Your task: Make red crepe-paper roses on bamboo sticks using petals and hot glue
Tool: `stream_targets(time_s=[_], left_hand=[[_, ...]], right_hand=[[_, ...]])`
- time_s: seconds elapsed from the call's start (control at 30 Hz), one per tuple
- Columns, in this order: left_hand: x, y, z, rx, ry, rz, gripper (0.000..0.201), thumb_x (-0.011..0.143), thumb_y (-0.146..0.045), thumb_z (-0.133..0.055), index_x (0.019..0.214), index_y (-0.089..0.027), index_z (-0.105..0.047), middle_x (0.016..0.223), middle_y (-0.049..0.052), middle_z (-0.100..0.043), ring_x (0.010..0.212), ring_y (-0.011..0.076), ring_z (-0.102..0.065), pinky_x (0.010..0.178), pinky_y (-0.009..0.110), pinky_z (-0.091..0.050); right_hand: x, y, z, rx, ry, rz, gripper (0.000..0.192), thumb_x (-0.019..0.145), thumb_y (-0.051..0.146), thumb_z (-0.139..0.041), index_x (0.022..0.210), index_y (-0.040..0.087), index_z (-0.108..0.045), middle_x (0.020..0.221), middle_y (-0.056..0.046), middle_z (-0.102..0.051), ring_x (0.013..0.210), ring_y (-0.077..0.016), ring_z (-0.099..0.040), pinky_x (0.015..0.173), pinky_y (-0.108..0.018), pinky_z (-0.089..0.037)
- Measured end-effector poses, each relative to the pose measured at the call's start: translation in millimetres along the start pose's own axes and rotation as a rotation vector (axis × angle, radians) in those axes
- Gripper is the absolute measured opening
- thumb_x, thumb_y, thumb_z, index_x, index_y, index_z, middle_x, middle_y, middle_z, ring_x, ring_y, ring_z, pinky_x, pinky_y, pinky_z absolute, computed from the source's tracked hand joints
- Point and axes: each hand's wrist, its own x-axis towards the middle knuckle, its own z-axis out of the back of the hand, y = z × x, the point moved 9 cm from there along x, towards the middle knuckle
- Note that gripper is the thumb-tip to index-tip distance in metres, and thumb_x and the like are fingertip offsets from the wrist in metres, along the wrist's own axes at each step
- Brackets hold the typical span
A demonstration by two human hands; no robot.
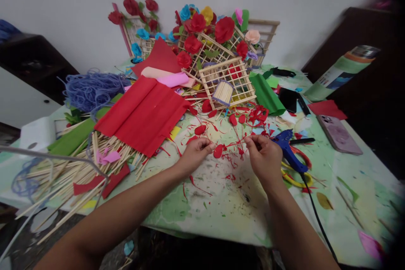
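Observation:
Over the middle of the table, my left hand [198, 154] is closed in a pinch, its fingertips at the edge of a red paper petal [218, 151]. From this petal a thin twisted red paper strip [234, 143] runs across to my right hand [264, 156], whose thumb and fingers pinch the far end. Behind the hands lie several more cut petals, among them one red petal [200, 129], and a tangle of red paper scraps [257, 114]. A blue glue gun [289, 152] rests just right of my right hand, on top of yellow-and-orange-handled scissors [292, 177].
Left are a red crepe paper sheet [142, 114], bamboo sticks [63, 181] and blue cord [95, 88]. Stick lattices [228, 82] with paper flowers [224, 29] lean on the wall. Rightward are a green paper roll [267, 95], a phone [340, 135] and a bottle [341, 71].

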Motion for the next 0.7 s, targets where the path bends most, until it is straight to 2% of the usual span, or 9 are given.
stream_targets(time_s=[0.1,0.23,0.37,0.47,0.57,0.7], left_hand=[[1.5,3.7,1.8,-0.022,-0.005,0.03,0.034,0.073,-0.048,-0.059,0.068,-0.016,-0.049,0.055,-0.006,-0.038,0.05,0.0074,-0.028,0.048,0.023,-0.021],[3.6,6.5,5.5,-0.047,-0.016,0.053,0.035,0.074,-0.049,-0.058,0.068,-0.016,-0.048,0.055,-0.006,-0.039,0.051,0.0077,-0.03,0.049,0.023,-0.022],[3.7,6.4,5.6,-0.072,-0.006,0.058,0.034,0.074,-0.048,-0.059,0.067,-0.016,-0.048,0.057,-0.006,-0.039,0.052,0.0076,-0.031,0.05,0.022,-0.024],[3.5,5.2,5.2,-0.089,-0.007,0.053,0.035,0.074,-0.048,-0.06,0.067,-0.016,-0.048,0.057,-0.006,-0.039,0.052,0.0075,-0.031,0.051,0.022,-0.024],[3.9,3.0,6.0,-0.094,-0.012,0.039,0.036,0.074,-0.049,-0.06,0.067,-0.016,-0.049,0.057,-0.005,-0.039,0.053,0.0076,-0.031,0.051,0.022,-0.025],[4.1,-2.1,8.6,-0.134,-0.008,-0.029,0.036,0.074,-0.049,-0.062,0.071,-0.015,-0.052,0.062,-0.004,-0.044,0.056,0.008,-0.036,0.055,0.022,-0.029]], right_hand=[[2.0,-6.5,14.5,0.001,-0.071,-0.042,0.03,0.082,0.04,-0.052,0.074,0.015,-0.068,0.059,-0.003,-0.063,0.051,-0.015,-0.051,0.054,-0.027,-0.039],[-1.4,-24.3,48.4,-0.132,-0.18,-0.07,0.032,0.083,0.043,-0.051,0.08,0.016,-0.068,0.065,-0.006,-0.065,0.055,-0.0184,-0.055,0.057,-0.031,-0.042],[-8.4,-49.3,63.4,-0.486,-0.074,0.016,0.035,0.082,0.044,-0.052,0.094,0.014,-0.066,0.085,-0.016,-0.067,0.08,-0.0301,-0.058,0.073,-0.042,-0.043],[-14.8,-74.7,64.3,-0.677,0.013,0.022,0.044,0.081,0.046,-0.052,0.104,0.01,-0.063,0.092,-0.022,-0.065,0.089,-0.0348,-0.057,0.079,-0.046,-0.04],[-17.7,-91.4,61.5,-0.721,0.055,-0.003,0.053,0.08,0.05,-0.052,0.112,0.008,-0.059,0.093,-0.021,-0.065,0.088,-0.0348,-0.058,0.078,-0.046,-0.041],[-15.6,-99.4,60.6,-0.74,0.064,-0.048,0.056,0.079,0.054,-0.052,0.106,0.006,-0.061,0.088,-0.021,-0.065,0.084,-0.035,-0.057,0.077,-0.044,-0.042]])
